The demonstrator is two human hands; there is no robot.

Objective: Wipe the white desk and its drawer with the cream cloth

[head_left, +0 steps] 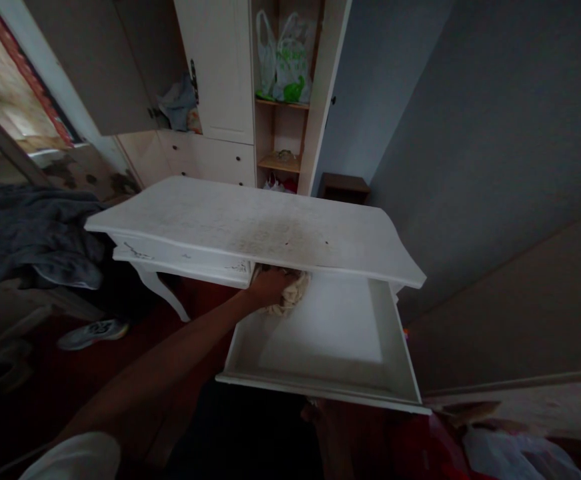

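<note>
At the near edge, a white sleeve (77, 459) covers the left upper arm. The right hand (316, 415) is low and in shadow beneath the front edge of the open drawer (343, 327), near its middle; whether its fingers are spread or closed, and whether they touch the drawer, cannot be told.

The drawer is pulled out from the white table (205, 208), its front facing the person. The long axis of its exposed part runs left to right, roughly along the table's front edge.

The left hand (270, 288) reaches over the drawer's left side into the far left corner, fingers closed over a bunched cream cloth (295, 297); the fingertips are hard to make out. The cloth lies by the drawer's left wall, just in front of the table's front edge. It is crumpled and has no clear pointing end; its visible part slants from near left to far right.

The tabletop bears a dark stain (283, 235) from its middle towards the front edge. Left of the table are a shoe (94, 333) on the floor and dark grey clothing (45, 230). Beyond the back edge stands a white wardrobe (227, 73), plastic bags (290, 70) on its upper shelf.
</note>
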